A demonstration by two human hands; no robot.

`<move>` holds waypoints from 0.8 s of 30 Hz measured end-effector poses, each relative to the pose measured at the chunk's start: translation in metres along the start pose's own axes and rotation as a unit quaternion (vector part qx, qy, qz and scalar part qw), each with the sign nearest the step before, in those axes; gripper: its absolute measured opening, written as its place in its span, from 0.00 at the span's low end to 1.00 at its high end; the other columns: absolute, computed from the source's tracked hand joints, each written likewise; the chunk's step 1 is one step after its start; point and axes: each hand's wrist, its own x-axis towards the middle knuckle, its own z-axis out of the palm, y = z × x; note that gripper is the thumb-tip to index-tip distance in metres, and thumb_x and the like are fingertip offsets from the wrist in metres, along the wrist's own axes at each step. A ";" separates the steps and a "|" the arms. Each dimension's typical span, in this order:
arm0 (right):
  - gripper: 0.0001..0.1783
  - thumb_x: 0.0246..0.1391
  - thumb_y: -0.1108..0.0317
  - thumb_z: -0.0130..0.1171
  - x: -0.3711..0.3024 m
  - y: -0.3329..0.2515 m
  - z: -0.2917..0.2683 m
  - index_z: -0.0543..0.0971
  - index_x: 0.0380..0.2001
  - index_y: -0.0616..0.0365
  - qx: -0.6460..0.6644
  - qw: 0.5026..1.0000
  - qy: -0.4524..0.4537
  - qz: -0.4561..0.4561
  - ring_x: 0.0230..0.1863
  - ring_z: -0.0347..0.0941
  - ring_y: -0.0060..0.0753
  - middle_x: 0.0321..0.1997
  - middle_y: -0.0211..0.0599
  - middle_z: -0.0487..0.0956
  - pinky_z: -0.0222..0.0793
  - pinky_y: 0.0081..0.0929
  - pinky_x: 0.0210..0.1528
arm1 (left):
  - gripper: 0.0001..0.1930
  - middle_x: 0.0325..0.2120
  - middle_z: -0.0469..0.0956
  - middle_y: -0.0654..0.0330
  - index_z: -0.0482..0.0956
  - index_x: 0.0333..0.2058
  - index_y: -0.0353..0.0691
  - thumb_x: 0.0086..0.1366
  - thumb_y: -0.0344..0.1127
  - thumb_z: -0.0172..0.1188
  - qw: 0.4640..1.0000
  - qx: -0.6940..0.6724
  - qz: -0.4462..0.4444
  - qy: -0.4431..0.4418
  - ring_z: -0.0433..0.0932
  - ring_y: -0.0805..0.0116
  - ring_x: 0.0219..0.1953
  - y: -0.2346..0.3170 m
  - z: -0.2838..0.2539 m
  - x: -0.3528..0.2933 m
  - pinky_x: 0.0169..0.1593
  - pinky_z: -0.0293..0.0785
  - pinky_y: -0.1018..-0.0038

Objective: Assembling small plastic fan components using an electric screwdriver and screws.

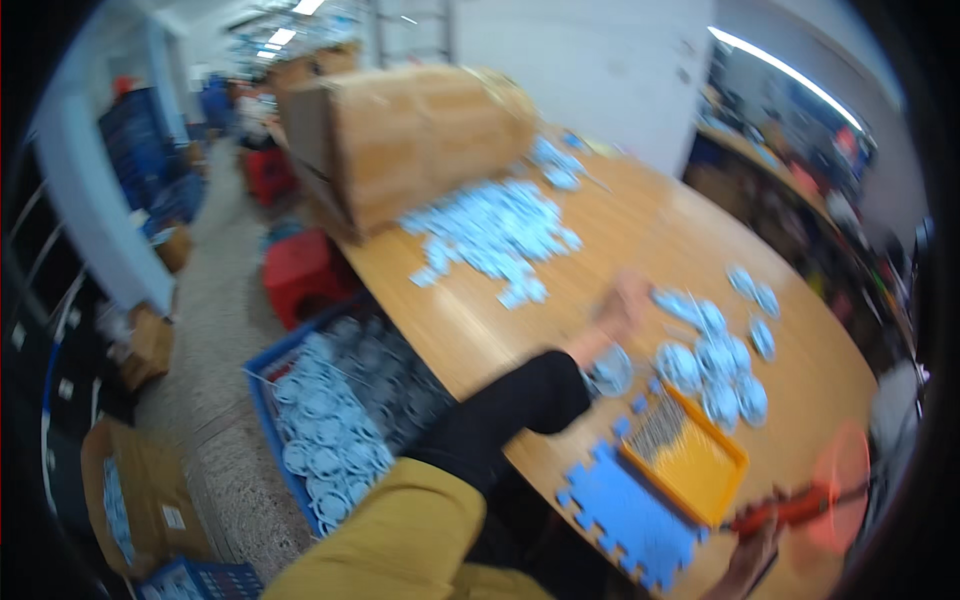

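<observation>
Left hand: my left hand point(625, 300) reaches out over the wooden table point(640, 225), blurred; I cannot tell whether its fingers are open or closed on anything.
Right hand: my right hand point(755, 558), lower and nearer my body, is closed around a red handheld tool point(800, 508), partly blurred.
Round parts: a cluster of light blue round parts point(715, 365) lies just right of my left hand, its nearest piece beside my fingertips; a few more sit apart, farther right.
Single part: another round piece point(612, 371) shows just beside my left wrist.
Screws: between my two hands, a yellow tray point(722, 490) holds small metal pieces, probably screws point(660, 430).
Mat: a blue foam mat point(630, 520) with jigsaw edges lies left of my right hand, the tray resting partly over it.
Small pieces: beyond my left hand and to its left, a heap of small light blue pieces point(500, 235) spreads before a big cardboard box point(430, 130).
Crate: left of my left forearm, below the tabletop, a blue crate point(268, 418) holds light blue and dark grey parts.
Stool: a red stool point(300, 275) stands beyond that crate.
Sleeve: mustard yellow with a black cuff point(530, 400) on my left arm.
</observation>
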 end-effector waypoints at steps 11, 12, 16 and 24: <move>0.24 0.52 0.66 0.61 0.031 0.008 0.029 0.66 0.49 0.63 0.025 0.997 -0.008 -0.067 0.33 0.73 0.34 0.34 0.40 0.74 0.71 0.31 0.37 | 0.06 0.26 0.69 0.55 0.72 0.30 0.36 0.55 0.20 0.56 0.968 -0.071 0.073 -0.230 0.68 0.55 0.32 0.129 -0.090 -0.049 0.37 0.64 0.66; 0.22 0.52 0.69 0.60 0.038 0.011 0.028 0.66 0.48 0.63 0.029 0.997 -0.014 -0.072 0.33 0.73 0.34 0.34 0.40 0.75 0.71 0.31 0.37 | 0.07 0.26 0.69 0.56 0.73 0.30 0.38 0.54 0.20 0.56 0.963 -0.069 0.076 -0.249 0.68 0.54 0.32 0.136 -0.095 -0.063 0.37 0.64 0.65; 0.20 0.49 0.76 0.60 0.070 0.031 0.041 0.68 0.45 0.63 0.087 0.993 0.004 -0.082 0.29 0.73 0.31 0.29 0.38 0.75 0.70 0.28 0.36 | 0.10 0.27 0.69 0.57 0.74 0.31 0.39 0.49 0.21 0.58 0.943 -0.055 0.078 -0.319 0.69 0.55 0.33 0.155 -0.112 -0.115 0.37 0.66 0.64; 0.17 0.48 0.74 0.66 0.105 0.053 0.037 0.70 0.39 0.59 0.035 0.986 0.059 -0.151 0.24 0.72 0.24 0.26 0.32 0.73 0.69 0.21 0.29 | 0.12 0.31 0.73 0.58 0.77 0.32 0.43 0.46 0.30 0.64 0.873 -0.029 0.066 -0.483 0.71 0.51 0.44 0.155 -0.101 -0.132 0.53 0.63 0.52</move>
